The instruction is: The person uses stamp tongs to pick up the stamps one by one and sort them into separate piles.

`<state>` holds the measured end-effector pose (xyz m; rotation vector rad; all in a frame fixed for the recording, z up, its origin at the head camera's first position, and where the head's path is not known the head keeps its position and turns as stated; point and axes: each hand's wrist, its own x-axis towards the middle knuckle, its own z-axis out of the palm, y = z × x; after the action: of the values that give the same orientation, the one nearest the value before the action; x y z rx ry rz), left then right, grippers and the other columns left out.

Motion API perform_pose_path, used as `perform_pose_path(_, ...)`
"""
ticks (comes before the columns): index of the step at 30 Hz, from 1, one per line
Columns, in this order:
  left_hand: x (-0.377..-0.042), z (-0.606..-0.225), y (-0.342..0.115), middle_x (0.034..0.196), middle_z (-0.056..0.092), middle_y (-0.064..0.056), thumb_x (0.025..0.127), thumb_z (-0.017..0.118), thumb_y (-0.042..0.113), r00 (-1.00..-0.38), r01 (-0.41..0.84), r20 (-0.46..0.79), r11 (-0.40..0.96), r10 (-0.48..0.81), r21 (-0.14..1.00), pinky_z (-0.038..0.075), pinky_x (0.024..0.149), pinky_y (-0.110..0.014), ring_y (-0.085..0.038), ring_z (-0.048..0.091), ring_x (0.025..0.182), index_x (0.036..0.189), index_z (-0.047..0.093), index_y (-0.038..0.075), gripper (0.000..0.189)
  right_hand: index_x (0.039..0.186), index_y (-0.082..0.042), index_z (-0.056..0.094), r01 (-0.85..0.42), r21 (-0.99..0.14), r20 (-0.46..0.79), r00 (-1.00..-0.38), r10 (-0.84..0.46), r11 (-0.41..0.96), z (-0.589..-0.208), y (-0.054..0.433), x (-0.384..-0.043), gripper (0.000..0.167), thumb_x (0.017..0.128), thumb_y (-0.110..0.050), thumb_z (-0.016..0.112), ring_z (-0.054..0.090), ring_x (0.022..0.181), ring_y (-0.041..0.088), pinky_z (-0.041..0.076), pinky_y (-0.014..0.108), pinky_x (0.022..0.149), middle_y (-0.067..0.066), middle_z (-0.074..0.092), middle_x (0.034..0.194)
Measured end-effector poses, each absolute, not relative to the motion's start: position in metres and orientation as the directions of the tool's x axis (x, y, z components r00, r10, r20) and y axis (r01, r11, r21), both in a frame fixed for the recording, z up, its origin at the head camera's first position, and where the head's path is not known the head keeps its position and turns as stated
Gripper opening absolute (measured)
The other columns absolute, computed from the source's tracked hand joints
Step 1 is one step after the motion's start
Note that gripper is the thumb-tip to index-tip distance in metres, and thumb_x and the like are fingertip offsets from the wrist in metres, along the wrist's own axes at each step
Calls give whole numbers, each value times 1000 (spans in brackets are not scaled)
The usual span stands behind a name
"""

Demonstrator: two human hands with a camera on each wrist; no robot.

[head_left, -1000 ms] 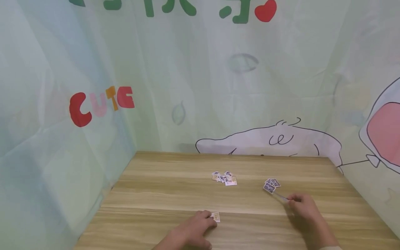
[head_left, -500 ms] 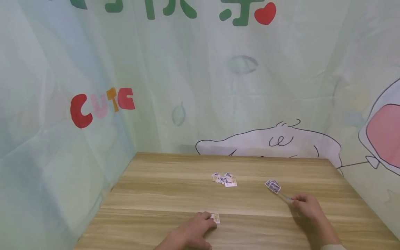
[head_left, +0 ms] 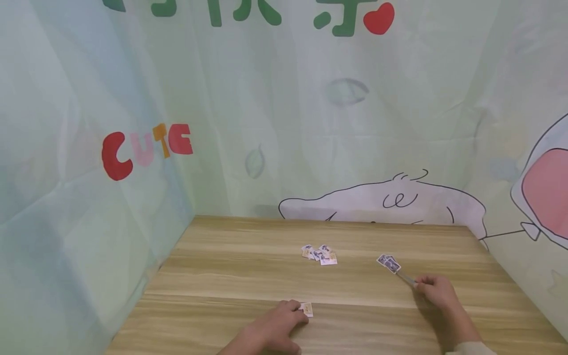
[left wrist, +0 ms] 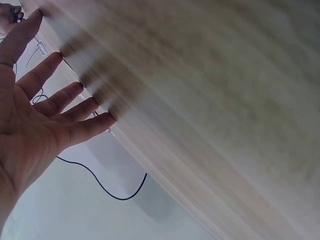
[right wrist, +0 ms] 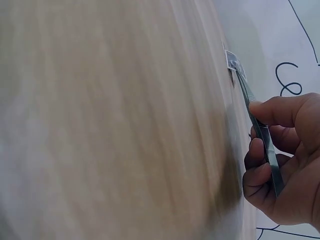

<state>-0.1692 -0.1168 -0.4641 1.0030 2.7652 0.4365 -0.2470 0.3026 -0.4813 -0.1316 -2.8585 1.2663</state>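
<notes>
My right hand [head_left: 437,292] holds a pair of tweezers [head_left: 407,278], thumb and curled fingers around its shaft in the right wrist view. The tweezer tips [right wrist: 237,73] meet a small dark stamp-like picture card [head_left: 392,266] with a pale border. That card overlaps a few similar cards [head_left: 381,258]; whether it is lifted off them I cannot tell. My left hand [head_left: 278,323] lies palm down, its fingers spread and fairly straight in the left wrist view, fingertips on the table. By its index finger is a pale card [head_left: 308,309], partly covered by the fingers.
Several pale cards [head_left: 328,259] lie overlapping towards the back middle of the wooden table [head_left: 222,276]. A printed cloth [head_left: 266,123] hangs behind the table and along both sides, close to its edges.
Compared with a second ago, the tweezers and the dark card at their tips have shifted slightly right, and the right hand with them. Over the last half second little differs. The left hand stays put.
</notes>
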Motion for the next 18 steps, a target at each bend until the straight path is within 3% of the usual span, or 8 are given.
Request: perform_pose_path(18, -170, -464, -118, 118, 51, 1, 64, 80, 34, -741, 627, -39, 711, 671, 319, 43, 88, -27, -13, 47, 106, 111, 65, 18, 52, 85, 5, 64, 63, -721, -6, -996, 85, 690, -485, 301, -250, 13, 81, -7, 60, 48, 65, 19, 39, 31, 56, 3, 56, 70)
